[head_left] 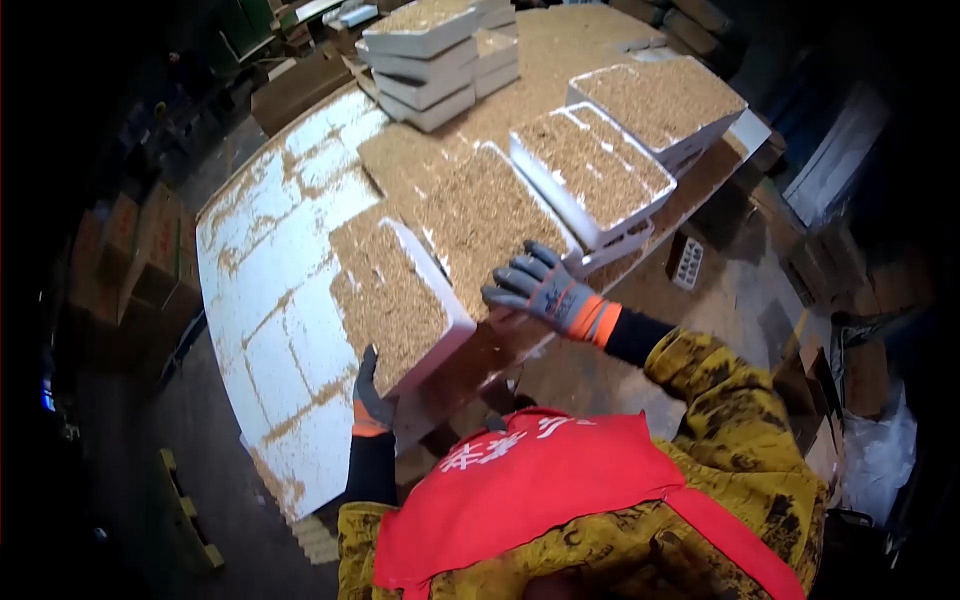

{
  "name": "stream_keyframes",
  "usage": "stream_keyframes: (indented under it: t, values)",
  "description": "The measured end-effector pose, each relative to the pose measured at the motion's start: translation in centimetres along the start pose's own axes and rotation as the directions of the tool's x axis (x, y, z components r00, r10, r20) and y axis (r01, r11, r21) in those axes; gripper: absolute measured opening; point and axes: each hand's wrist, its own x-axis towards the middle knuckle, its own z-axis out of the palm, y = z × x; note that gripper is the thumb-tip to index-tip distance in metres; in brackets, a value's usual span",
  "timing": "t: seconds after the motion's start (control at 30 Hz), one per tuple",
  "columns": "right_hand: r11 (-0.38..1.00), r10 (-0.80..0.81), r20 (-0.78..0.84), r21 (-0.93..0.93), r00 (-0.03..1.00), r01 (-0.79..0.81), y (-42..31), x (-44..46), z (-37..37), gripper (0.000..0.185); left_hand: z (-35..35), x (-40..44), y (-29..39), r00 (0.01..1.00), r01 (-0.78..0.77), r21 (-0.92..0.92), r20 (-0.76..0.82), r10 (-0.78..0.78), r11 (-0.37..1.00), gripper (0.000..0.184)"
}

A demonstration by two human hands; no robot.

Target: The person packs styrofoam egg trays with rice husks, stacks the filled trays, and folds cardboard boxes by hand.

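Observation:
A white foam box point(390, 300) filled with brown, sawdust-like material sits at the near edge of the table, slightly tilted. My left hand point(372, 398), in a grey glove with an orange cuff, grips its near left corner; the thumb shows at the side and the other fingers are hidden. Beside it, to the right, lies another filled box point(480, 215). My right hand point(540, 290), gloved the same way, is over the near end of that second box with its fingers spread, and it appears to touch the rim or the filling.
More filled boxes, one nearer point(595, 165) and one farther point(665, 100), stand along the right side. A stack of white boxes point(425, 65) rises at the back. Loose shavings lie over the white table top point(270, 300). Cardboard boxes point(150, 250) stand at left.

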Motion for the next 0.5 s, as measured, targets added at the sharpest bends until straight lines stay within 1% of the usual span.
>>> stream_keyframes:
  t: [0.03, 0.07, 0.1, 0.2, 0.23, 0.27, 0.33, 0.37, 0.47, 0.5]
  values:
    - [0.996, -0.034, 0.018, -0.082, 0.999, 0.036, 0.0, -0.2, -0.3, 0.047, 0.3, 0.7, 1.7, 0.965, 0.249, -0.585, 0.083, -0.249, 0.772, 0.055]
    - [0.982, -0.071, 0.036, -0.174, 0.997, 0.076, 0.4, -0.3, -0.5, 0.053, 0.3, 1.3, 2.9, 0.882, 0.37, -0.909, 0.279, -0.381, 0.193, 0.05]
    - [0.976, -0.106, -0.043, -0.196, 0.993, 0.096, 0.6, -0.1, 0.0, 0.052, 0.0, 1.3, 3.5, 0.879, 0.37, -0.908, 0.274, -0.391, 0.195, 0.048]
    - [0.973, -0.078, 0.078, -0.211, 0.994, 0.093, 0.9, -0.3, 0.4, 0.053, -0.8, 0.4, 5.6, 0.876, 0.368, -0.909, 0.27, -0.399, 0.194, 0.046]
    - [0.988, -0.035, 0.079, -0.148, 0.996, 0.047, 0.7, 0.0, 0.4, 0.054, -1.3, 0.2, 5.3, 0.877, 0.351, -0.915, 0.248, -0.411, 0.197, 0.047]
    - [0.992, -0.015, 0.07, -0.123, 0.997, 0.024, 0.1, 0.5, 0.3, 0.053, -2.3, -0.2, 4.9, 0.877, 0.338, -0.919, 0.229, -0.423, 0.204, 0.047]
    - [0.996, 0.033, 0.051, -0.08, 0.998, -0.029, -1.1, 1.1, 0.1, 0.052, -4.0, -0.7, 4.5, 0.872, 0.314, -0.911, 0.167, -0.459, 0.265, 0.048]
    - [0.992, 0.026, 0.066, -0.122, 0.997, -0.018, -1.9, 0.9, 0.2, 0.059, -4.8, -1.1, 4.5, 0.878, 0.303, -0.905, 0.143, -0.456, 0.299, 0.048]
    - [0.993, 0.116, 0.041, -0.015, 0.992, -0.115, -4.5, 0.6, 0.1, 0.053, -6.9, -1.1, 7.0, 0.897, 0.273, -0.88, 0.086, -0.434, 0.389, 0.046]
    - [0.985, 0.175, 0.031, -0.001, 0.984, -0.175, -4.3, 0.1, 0.4, 0.052, -7.1, -0.9, 7.9, 0.902, 0.262, -0.873, 0.069, -0.427, 0.412, 0.046]
